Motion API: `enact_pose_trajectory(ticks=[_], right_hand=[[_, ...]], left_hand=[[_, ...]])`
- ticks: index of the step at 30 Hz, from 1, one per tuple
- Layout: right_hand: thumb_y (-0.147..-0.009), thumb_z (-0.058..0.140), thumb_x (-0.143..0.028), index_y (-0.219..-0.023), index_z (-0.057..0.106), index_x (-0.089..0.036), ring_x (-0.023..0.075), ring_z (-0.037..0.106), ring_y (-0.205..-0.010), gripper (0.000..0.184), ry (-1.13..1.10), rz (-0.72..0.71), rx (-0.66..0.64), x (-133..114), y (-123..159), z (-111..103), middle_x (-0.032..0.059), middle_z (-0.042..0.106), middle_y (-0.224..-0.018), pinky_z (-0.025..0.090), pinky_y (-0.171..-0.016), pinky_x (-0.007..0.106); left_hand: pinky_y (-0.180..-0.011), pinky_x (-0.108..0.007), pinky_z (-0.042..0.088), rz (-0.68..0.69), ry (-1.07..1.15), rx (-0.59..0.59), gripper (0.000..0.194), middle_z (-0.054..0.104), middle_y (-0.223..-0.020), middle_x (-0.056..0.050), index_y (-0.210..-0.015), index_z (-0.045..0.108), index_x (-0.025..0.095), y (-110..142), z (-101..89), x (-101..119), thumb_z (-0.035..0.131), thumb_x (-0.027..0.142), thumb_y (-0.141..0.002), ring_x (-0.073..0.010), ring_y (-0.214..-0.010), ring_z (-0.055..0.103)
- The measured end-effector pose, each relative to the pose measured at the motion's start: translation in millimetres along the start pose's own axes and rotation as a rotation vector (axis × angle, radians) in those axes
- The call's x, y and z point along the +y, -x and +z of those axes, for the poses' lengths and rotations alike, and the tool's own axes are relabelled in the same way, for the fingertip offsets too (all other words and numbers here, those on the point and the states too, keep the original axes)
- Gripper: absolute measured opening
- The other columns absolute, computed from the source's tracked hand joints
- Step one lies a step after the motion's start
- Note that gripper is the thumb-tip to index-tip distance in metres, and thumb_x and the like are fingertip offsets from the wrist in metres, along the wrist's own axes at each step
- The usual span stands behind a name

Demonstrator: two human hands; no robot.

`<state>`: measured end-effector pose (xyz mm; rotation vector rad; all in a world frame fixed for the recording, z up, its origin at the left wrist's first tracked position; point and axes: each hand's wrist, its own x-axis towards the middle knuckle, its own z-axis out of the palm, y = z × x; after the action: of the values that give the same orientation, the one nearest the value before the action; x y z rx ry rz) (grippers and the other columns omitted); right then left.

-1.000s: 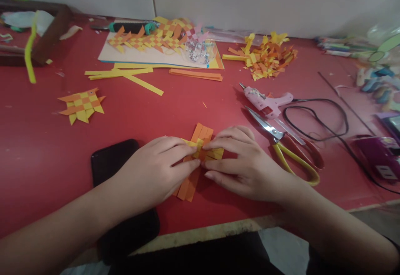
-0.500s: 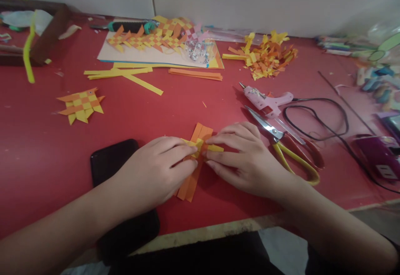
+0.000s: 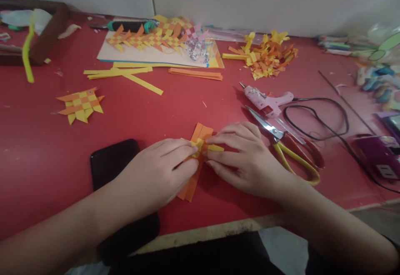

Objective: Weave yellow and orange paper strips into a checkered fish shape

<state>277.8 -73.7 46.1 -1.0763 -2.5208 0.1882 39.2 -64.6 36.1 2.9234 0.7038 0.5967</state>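
Woven orange and yellow paper strips (image 3: pixel 194 177) lie on the red table near its front edge, orange ones lengthwise with yellow across them. My left hand (image 3: pixel 170 162) presses and grips the weave from the left, its fingertips on the yellow crossing. From the right, my right hand (image 3: pixel 237 154) pinches the other side, a yellow strip end (image 3: pixel 215 147) showing under its fingers. Part of the weave is hidden beneath my left hand. A finished woven paper fish (image 3: pixel 81 106) lies flat to the left. Beside my left forearm is a black phone (image 3: pixel 112 158).
Scissors (image 3: pixel 275 133) and a pink glue gun (image 3: pixel 265 100) with a looping black cord lie right of my hands. Farther back are loose yellow strips (image 3: pixel 125 75), orange strips (image 3: pixel 195 74), a pile of paper scraps (image 3: pixel 268 56) and several woven fish (image 3: pixel 146 41) on a pad.
My left hand has shifted slightly to the right and down over the weave, covering more of its left side. My right hand stays nearly still.
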Motion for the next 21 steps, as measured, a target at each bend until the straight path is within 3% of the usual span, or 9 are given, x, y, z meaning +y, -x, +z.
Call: enact_pose_trajectory(ticks=[5,21], right_hand=[[-0.092,0.061,-0.025,-0.097,0.076,-0.023,0.0233,0.059,-0.098,0.016,-0.014,0.004,0.009,0.4,0.3,0.9,0.0047,0.075,-0.107,0.041,-0.089,0.044],[-0.093,0.060,-0.027,-0.099,0.076,-0.023,0.0233,0.060,-0.102,0.017,-0.053,0.036,-0.033,1.1,-0.1,0.5,0.0059,0.073,-0.110,0.042,-0.091,0.045]], left_hand=[[-0.093,-0.048,0.057,-0.003,0.028,-0.003,0.026,0.071,-0.110,-0.015,-0.111,0.069,0.010,0.4,1.8,-0.5,0.047,0.013,-0.097,-0.0287,-0.105,0.066],[-0.097,-0.049,0.055,0.017,-0.017,-0.010,0.025,0.071,-0.112,-0.013,-0.111,0.069,0.011,2.0,3.5,1.3,0.047,0.012,-0.098,-0.0277,-0.105,0.066]])
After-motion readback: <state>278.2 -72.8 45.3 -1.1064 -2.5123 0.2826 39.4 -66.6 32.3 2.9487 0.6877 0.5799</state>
